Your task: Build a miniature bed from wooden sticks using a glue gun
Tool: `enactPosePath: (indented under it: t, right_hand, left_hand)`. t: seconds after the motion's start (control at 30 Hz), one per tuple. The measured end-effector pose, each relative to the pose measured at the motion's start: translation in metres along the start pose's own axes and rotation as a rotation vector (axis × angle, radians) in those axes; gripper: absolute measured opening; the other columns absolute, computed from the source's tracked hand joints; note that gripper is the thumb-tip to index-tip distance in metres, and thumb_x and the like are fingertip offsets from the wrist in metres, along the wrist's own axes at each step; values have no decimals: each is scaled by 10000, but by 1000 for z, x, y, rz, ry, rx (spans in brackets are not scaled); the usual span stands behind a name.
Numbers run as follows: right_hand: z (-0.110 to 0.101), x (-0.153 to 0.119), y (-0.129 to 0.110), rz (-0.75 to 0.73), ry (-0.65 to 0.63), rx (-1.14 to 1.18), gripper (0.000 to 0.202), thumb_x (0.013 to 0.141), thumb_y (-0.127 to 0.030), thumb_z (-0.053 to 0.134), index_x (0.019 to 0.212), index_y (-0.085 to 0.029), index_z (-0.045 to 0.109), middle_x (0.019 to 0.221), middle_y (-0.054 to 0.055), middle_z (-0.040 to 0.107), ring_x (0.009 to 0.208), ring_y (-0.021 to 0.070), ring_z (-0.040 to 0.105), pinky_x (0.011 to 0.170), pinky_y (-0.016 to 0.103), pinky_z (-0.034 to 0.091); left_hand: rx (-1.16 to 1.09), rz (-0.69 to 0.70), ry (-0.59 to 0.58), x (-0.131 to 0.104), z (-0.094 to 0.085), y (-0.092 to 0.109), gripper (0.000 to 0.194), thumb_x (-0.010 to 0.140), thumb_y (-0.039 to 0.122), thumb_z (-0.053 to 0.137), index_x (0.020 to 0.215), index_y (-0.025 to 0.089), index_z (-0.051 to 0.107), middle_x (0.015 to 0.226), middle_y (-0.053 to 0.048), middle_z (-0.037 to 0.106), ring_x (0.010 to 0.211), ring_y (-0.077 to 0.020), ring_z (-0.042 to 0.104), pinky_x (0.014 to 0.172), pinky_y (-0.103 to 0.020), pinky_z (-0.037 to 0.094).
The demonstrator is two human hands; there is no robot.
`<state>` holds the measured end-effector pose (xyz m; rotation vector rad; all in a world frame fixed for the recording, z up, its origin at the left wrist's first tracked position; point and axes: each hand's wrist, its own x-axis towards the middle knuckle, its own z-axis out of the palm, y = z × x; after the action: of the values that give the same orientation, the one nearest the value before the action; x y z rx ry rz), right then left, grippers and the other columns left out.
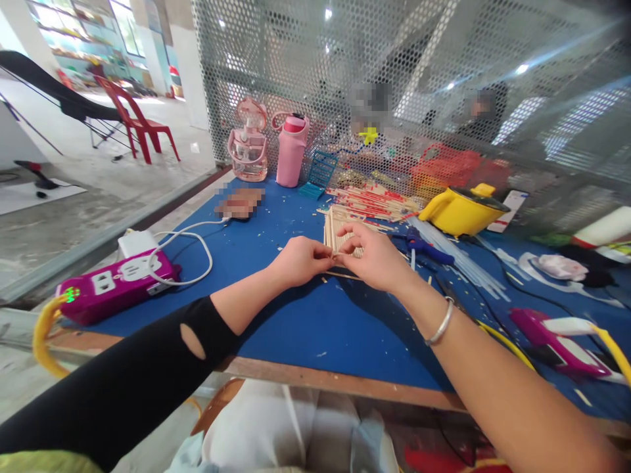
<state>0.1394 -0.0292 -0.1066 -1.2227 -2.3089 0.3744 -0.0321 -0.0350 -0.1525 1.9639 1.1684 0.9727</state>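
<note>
My left hand (pixel 306 261) and my right hand (pixel 369 255) meet over the blue tabletop with thumbs and fingers pinched together. Whatever sits between the fingertips is too small and too covered to name. Right beneath and behind them is a flat piece built of pale wooden sticks (pixel 331 223), laid side by side with a raised edge on the left; my right hand hides part of it. Past it lies a loose heap of red-and-natural thin sticks (pixel 372 200). A blue glue gun (pixel 426 248) rests just right of my right hand.
Translucent glue sticks (pixel 461 263) and a yellow pot (pixel 463 209) stand to the right. Purple power strips (pixel 118 289) with cables flank both sides. A pink bottle (pixel 292 151), a clear bottle (pixel 248 148) and a teal stand (pixel 319 174) line the perforated metal screen (pixel 305 59).
</note>
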Motion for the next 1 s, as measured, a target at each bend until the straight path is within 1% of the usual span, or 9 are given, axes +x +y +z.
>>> enactPosePath:
  t: [0.13,0.27,0.47,0.67,0.77,0.87,0.93,1.0]
  right_hand:
    - [1,2,2,10,-8,22,299,711,-157,614,983,-226,508,664,-45,668,641,139,602,641,254,417]
    - [2,3,2,-3,1,4,291,706,-138,610,963,-228,507,655,-46,663,630,136,595,632,251,411]
    - [2,2,-1,-28,9,11,269,706,-128,605,938,-226,509,640,-53,654,600,127,582,614,245,407]
    - [6,-4,2,10,54,80,262,711,-145,622,938,-223,517,662,-43,672,612,128,602,630,250,424]
    - [-1,-6,8,-10,34,99,312,697,-118,602,982,-220,525,738,-21,683,658,132,609,650,251,441]
    - [-10,-8,16,-63,96,65,333,643,-64,572,946,-199,552,840,16,672,765,149,597,717,271,454]
    - [-12,-10,19,-84,138,52,284,631,-62,562,887,-187,563,817,20,657,758,149,576,737,283,453]
    - [-10,-11,19,-92,151,64,264,653,-82,567,896,-185,569,772,8,652,727,143,573,730,279,451]
  left_hand:
    - [34,36,-35,0,-2,0,317,791,386,529,756,140,726,550,33,513,543,-97,398,524,-216,307]
    - [54,42,-50,0,-3,0,327,809,383,508,763,141,723,557,34,493,545,-96,376,524,-219,294]
    - [50,32,-22,-1,-1,1,296,794,361,525,740,141,715,552,31,516,544,-100,391,534,-222,307]
    - [53,8,12,-3,1,5,270,772,335,535,740,137,715,559,27,525,551,-102,399,536,-224,310]
    - [64,-10,11,-2,1,6,280,767,337,530,730,129,713,551,30,501,540,-97,375,519,-224,289]
    - [70,-26,-3,-1,1,4,288,764,345,528,737,127,714,546,35,468,540,-93,352,506,-222,270]
    - [69,-36,-11,-1,1,4,291,763,349,529,762,129,719,550,37,455,545,-93,346,504,-220,266]
    - [69,-44,-17,0,0,4,287,758,347,534,766,128,719,552,37,447,548,-93,343,502,-218,265]
